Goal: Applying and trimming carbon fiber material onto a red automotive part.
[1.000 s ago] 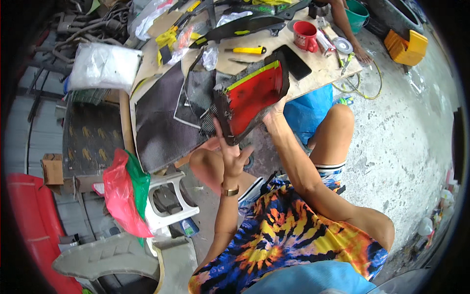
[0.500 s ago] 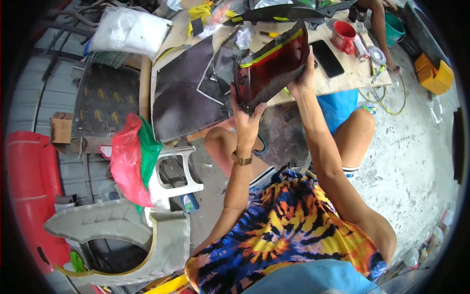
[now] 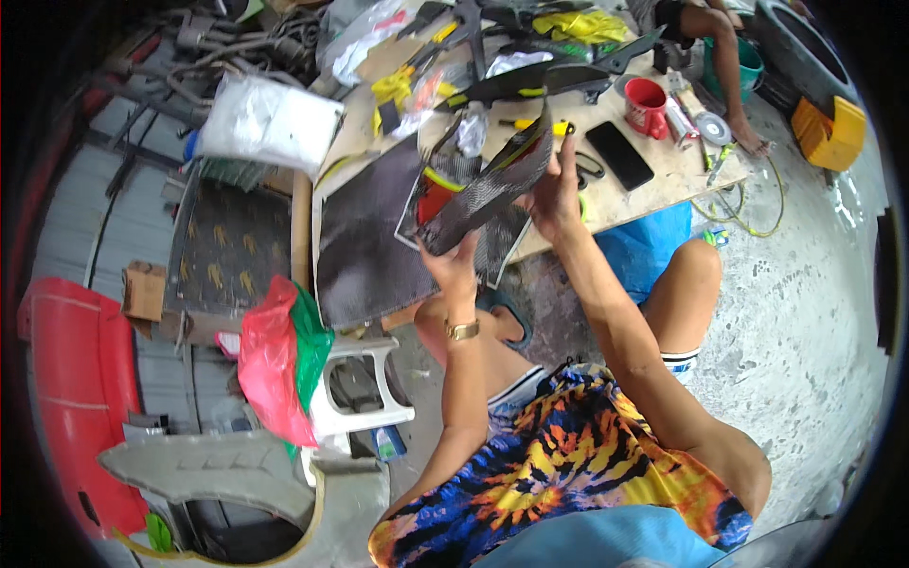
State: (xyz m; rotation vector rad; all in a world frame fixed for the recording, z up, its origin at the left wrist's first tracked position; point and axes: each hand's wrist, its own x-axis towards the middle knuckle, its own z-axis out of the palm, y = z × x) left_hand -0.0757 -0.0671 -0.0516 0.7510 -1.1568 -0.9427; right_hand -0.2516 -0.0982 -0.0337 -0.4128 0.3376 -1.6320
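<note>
A red-lined carbon-fibre moulded piece [image 3: 478, 185] with yellow-green edging is held up at a tilt over the near edge of the plywood table [image 3: 686, 175]. My left hand [image 3: 450, 265] grips its lower left end. My right hand [image 3: 554, 194] holds the upper right end. Dark woven carbon sheets [image 3: 365, 265] lie beneath it on the left, partly hidden. A black phone [image 3: 620, 156] lies just right of my right hand, with a red mug [image 3: 646, 104] behind it. A yellow utility knife [image 3: 559, 128] is partly covered by the piece.
Another person's bare leg [image 3: 727, 80] is at back right, beside a teal bucket [image 3: 720, 62] and yellow container [image 3: 833, 133]. A white stool [image 3: 360, 407], red panel [image 3: 80, 407] and grey moulded panel [image 3: 208, 459] stand at left. A blue bag [image 3: 644, 237] sits below the table.
Both hands have turned the piece, so its red inner face has tipped away and more dark weave faces me. The view has shifted, showing more of the other person.
</note>
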